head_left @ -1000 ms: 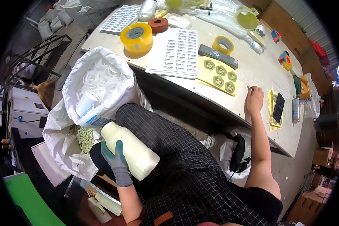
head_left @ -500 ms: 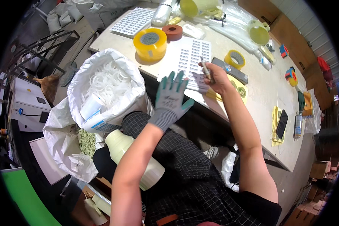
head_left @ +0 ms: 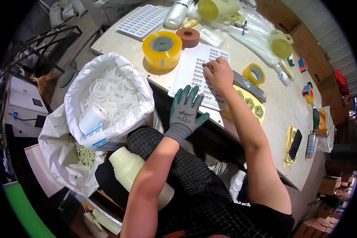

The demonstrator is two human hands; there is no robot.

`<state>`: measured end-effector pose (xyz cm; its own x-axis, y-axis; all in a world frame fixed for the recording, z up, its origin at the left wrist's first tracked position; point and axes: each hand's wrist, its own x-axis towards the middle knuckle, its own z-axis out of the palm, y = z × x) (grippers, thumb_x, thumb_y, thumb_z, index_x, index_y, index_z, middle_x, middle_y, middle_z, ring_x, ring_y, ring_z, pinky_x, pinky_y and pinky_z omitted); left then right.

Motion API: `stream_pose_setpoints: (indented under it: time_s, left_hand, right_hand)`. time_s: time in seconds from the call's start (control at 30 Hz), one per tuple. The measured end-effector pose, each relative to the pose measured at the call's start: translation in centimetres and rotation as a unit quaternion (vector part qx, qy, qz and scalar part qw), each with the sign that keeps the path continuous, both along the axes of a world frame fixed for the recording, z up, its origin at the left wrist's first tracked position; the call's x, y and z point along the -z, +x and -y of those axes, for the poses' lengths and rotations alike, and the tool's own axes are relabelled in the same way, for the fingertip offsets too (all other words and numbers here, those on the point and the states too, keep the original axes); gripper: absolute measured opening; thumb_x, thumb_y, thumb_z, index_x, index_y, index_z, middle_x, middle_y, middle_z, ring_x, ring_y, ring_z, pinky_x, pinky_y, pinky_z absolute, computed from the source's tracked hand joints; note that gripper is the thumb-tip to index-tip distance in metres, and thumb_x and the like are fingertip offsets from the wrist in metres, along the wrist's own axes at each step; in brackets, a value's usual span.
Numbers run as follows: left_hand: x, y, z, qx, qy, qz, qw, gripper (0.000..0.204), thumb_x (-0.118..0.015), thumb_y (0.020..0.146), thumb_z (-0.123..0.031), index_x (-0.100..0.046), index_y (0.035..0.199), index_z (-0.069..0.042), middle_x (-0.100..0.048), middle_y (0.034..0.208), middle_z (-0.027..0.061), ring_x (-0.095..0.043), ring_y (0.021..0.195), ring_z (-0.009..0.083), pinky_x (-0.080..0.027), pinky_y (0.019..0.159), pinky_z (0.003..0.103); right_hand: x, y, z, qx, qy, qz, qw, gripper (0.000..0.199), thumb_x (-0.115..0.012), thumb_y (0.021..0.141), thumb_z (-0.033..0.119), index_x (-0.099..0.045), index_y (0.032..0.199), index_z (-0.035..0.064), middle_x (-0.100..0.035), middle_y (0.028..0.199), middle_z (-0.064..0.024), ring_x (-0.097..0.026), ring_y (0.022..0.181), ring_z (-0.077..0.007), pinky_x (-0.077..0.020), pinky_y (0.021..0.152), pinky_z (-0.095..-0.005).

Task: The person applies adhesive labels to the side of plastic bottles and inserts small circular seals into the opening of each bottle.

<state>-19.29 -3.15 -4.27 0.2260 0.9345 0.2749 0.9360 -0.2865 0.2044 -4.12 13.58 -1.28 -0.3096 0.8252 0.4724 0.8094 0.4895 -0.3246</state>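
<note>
My left hand (head_left: 186, 111), in a grey glove with teal fingers, lies spread at the near edge of a white label sheet (head_left: 186, 77). Rows of small printed labels cover that sheet. Above them my bare right hand (head_left: 220, 75) is closed, with the dark tip of a slim tool (head_left: 204, 65) showing at its fingertips. Most of the tool is hidden by the hand, so its kind cannot be told. A cream bottle-shaped container (head_left: 127, 164) rests on its side across my lap, partly behind my left forearm.
Left of me stands a white sack (head_left: 107, 85) of translucent rings. On the table (head_left: 277, 123) are a yellow tape roll (head_left: 162, 49), a brown roll (head_left: 188, 37), a smaller tape roll (head_left: 254, 74), a long dark box (head_left: 250, 87), a phone (head_left: 295, 144) and a spray can (head_left: 311, 144).
My right hand has moved left and lower its tool toward the labels, its fingers now covering most of it. My left hand has shifted slightly right and down, still spread.
</note>
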Motion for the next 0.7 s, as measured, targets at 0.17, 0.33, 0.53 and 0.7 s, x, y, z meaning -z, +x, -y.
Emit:
stream_pose_setpoints:
  time_s: [0.17, 0.33, 0.53, 0.7]
  left_hand:
    - [0.2, -0.1, 0.0, 0.003, 0.018, 0.022, 1.0, 0.079, -0.063, 0.096, -0.061, -0.05, 0.155, -0.011, -0.04, 0.164, 0.0167, -0.032, 0.154, 0.0375, -0.019, 0.13, 0.056]
    - [0.0, 0.2, 0.1, -0.002, 0.011, 0.018, 1.0, 0.079, -0.062, 0.095, -0.062, -0.05, 0.155, -0.012, -0.04, 0.164, 0.0153, -0.031, 0.155, 0.0352, -0.018, 0.13, 0.056]
    - [-0.6, 0.6, 0.0, -0.01, -0.042, -0.011, 0.999, 0.081, -0.059, 0.097, -0.062, -0.045, 0.16, -0.014, -0.034, 0.169, 0.0142, -0.026, 0.158, 0.0346, -0.014, 0.132, 0.055]
    - [-5.8, 1.3, 2.1, -0.022, -0.145, -0.108, 0.983, 0.081, -0.056, 0.098, -0.062, -0.048, 0.158, -0.008, -0.038, 0.166, 0.0206, -0.028, 0.158, 0.0379, -0.015, 0.13, 0.057]
  right_hand:
    - [0.4, -0.4, -0.3, 0.015, 0.021, 0.015, 1.0, 0.017, -0.077, 0.086, 0.026, -0.082, 0.099, 0.0153, -0.067, 0.1, -0.0063, -0.065, 0.101, -0.0271, -0.056, 0.084, -0.0413]
    - [0.7, -0.2, -0.5, -0.012, 0.024, 0.044, 0.999, 0.021, -0.075, 0.089, 0.023, -0.082, 0.108, 0.0192, -0.063, 0.1, -0.0069, -0.064, 0.097, -0.027, -0.057, 0.081, -0.0407]
    - [-1.1, -0.2, -2.3, 0.002, -0.072, -0.146, 0.987, 0.029, -0.065, 0.102, 0.02, -0.078, 0.127, 0.0176, -0.059, 0.103, -0.0112, -0.064, 0.092, -0.0294, -0.0533, 0.083, -0.0376]
    - [-3.9, -2.8, 5.1, -0.146, -0.069, -0.166, 0.973, 0.029, -0.065, 0.102, 0.014, -0.076, 0.128, 0.0111, -0.054, 0.101, -0.0096, -0.059, 0.092, -0.0255, -0.0503, 0.083, -0.035]
